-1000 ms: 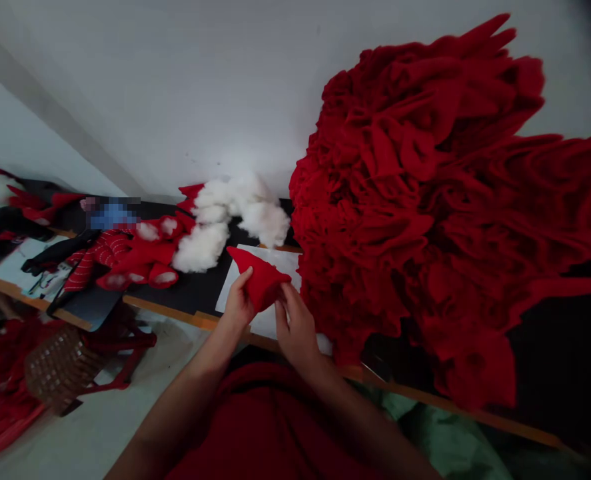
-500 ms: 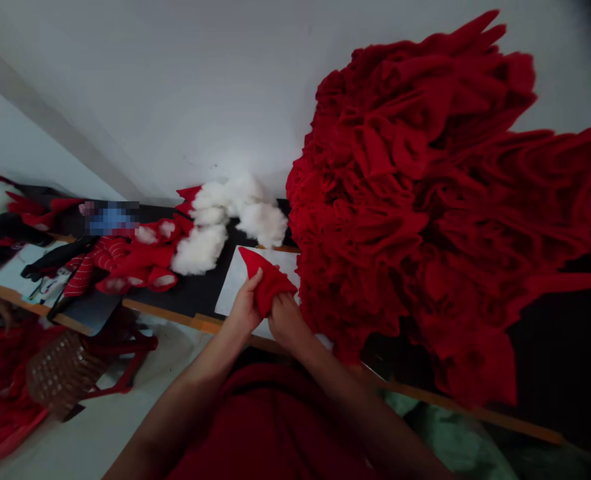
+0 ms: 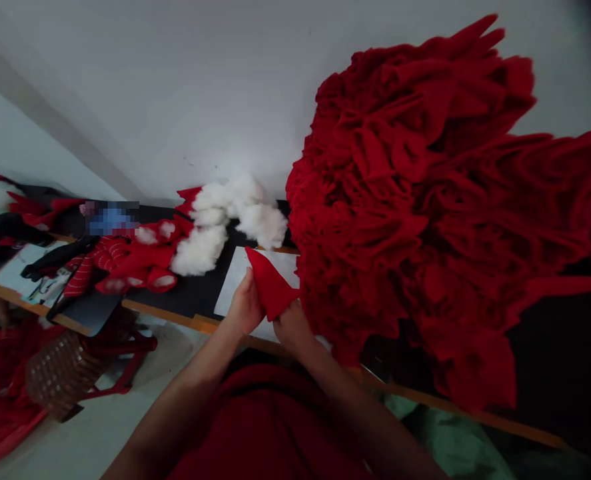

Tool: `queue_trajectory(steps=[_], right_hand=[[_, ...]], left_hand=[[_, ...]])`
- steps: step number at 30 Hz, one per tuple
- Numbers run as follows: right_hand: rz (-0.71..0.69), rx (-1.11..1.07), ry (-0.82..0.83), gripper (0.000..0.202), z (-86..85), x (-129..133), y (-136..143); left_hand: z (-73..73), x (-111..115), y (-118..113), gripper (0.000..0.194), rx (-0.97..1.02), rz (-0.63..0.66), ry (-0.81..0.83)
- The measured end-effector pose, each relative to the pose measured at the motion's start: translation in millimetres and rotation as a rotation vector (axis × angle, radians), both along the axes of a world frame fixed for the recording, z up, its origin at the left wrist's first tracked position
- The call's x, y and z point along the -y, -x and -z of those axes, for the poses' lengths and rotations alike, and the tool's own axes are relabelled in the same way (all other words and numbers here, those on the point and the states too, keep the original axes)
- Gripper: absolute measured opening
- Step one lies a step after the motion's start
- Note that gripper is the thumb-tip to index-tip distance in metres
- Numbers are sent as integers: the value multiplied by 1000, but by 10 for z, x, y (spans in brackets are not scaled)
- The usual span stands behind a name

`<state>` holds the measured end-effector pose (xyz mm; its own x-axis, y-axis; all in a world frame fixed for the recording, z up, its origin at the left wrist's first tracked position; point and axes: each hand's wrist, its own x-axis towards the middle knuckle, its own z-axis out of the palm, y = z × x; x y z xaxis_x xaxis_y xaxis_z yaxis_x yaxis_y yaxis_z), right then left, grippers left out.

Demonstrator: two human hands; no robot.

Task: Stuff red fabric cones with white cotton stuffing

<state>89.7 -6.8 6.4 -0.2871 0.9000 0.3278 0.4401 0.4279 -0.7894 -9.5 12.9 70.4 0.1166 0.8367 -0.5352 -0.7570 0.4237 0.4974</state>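
Note:
A small red cloth cone (image 3: 271, 287), pointed like a hat, is held up over a white sheet (image 3: 231, 293) on the table. My right hand (image 3: 294, 328) grips its wide lower edge, its fingers partly out of sight in the opening. Against the cone's left side rests my left hand (image 3: 245, 308), thumb upward; its fingers are hidden behind the cloth, so their grip cannot be made out. Close by on the right rises a big heap of red cloth pieces (image 3: 370, 220).
White fluffy stuffing (image 3: 200, 250) lies on the black table (image 3: 185, 293) against the wall. Left of it are red pieces with white filling (image 3: 142, 263) and striped red cloth (image 3: 110, 253). A brown woven chair (image 3: 60, 373) stands at lower left, green cloth (image 3: 455, 440) at lower right.
The cone has shifted slightly right and turned, its point now more upright. My left thumb has come off its front face to the left side.

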Motion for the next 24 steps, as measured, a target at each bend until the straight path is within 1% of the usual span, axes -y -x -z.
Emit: queue_trajectory(steps=[2,4,5,7,9,11,13,15,17,20,22,24], right_hand=[[70,-5,51,36,-92,18,-69],[128,-28,122,27,-183,52,-100],[132,-44,131,27,-220,72,-95],[108,-61,64,32,-266,112,-48],[97,-31,-36,39,-266,145,27],[77,38,-120,42,-221,161,100],[13,122,-182,41,-156,152,146],[-64,202,-198,39,-110,119,153],[-111,241,-156,38,-123,83,123],[-113,159,-102,35,-254,67,50],[-31,27,-42,34,-351,87,22],[52,-83,33,35,-386,106,31]], left_hand=[[5,-10,60,26,-44,26,-15],[30,-29,110,17,-108,-17,-41],[44,-40,123,16,-121,-50,-46],[59,-57,122,18,-95,-96,-19],[51,-63,94,23,-34,-81,40],[25,-55,60,29,12,-33,84],[3,-33,32,34,24,2,95],[4,-7,16,36,-7,-2,94],[30,9,10,34,-55,-47,83],[74,-3,14,29,-96,-111,60],[75,-27,18,26,-125,-150,38],[50,-48,14,23,-146,-175,14]])
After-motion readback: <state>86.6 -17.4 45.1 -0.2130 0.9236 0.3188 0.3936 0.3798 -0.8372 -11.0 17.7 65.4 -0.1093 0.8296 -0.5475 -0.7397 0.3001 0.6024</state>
